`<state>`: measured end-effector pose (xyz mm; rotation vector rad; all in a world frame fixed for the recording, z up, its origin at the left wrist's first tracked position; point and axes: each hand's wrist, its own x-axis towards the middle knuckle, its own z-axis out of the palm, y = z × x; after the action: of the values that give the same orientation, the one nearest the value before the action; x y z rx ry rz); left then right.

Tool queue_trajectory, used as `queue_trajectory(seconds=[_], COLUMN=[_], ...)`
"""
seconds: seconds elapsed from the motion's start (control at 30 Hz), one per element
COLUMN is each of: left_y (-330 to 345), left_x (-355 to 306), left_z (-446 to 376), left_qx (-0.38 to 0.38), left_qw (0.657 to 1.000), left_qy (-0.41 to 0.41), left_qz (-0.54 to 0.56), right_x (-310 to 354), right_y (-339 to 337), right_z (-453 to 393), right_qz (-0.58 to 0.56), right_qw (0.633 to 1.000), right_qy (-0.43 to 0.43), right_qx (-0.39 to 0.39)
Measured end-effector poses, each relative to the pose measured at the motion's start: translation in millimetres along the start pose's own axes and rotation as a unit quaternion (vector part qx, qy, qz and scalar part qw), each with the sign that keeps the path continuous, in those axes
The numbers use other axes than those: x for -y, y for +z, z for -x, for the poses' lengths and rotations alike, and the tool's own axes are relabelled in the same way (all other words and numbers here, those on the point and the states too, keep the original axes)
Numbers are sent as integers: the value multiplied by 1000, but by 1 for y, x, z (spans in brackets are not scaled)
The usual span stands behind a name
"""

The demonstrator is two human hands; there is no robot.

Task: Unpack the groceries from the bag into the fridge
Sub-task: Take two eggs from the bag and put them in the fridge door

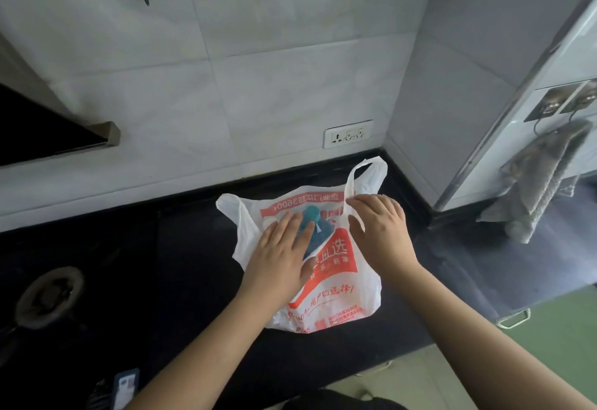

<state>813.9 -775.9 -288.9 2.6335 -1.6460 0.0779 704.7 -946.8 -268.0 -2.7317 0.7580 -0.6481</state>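
A white plastic grocery bag with red print lies on the black countertop. A blue bottle with a teal cap shows through the bag's upper part. My left hand lies flat on the bag with straight fingers, beside the bottle. My right hand rests on the bag's right side, its fingertips at the base of the right handle loop. The fridge stands at the right edge, only its white side in view.
A tiled wall with a socket backs the counter. A grey towel hangs from hooks on the fridge side. A stove burner sits at the left, under a range hood. A small blue packet lies near the counter's front edge.
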Motion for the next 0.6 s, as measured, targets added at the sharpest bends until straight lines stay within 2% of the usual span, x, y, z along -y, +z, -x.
queue_trajectory(seconds=[0.17,0.6], left_y=[3,24], left_x=[-13,-34], left_z=[-6,-10], left_qx=[8,43], left_qw=[999,999], left_qy=[-7,-8], left_qz=[35,24], right_x=[-25,-75], right_y=[-7,5], right_z=[15,61], right_qz=[-42,-38], right_qw=[998,990], right_qy=[40,134], right_qx=[-35,7])
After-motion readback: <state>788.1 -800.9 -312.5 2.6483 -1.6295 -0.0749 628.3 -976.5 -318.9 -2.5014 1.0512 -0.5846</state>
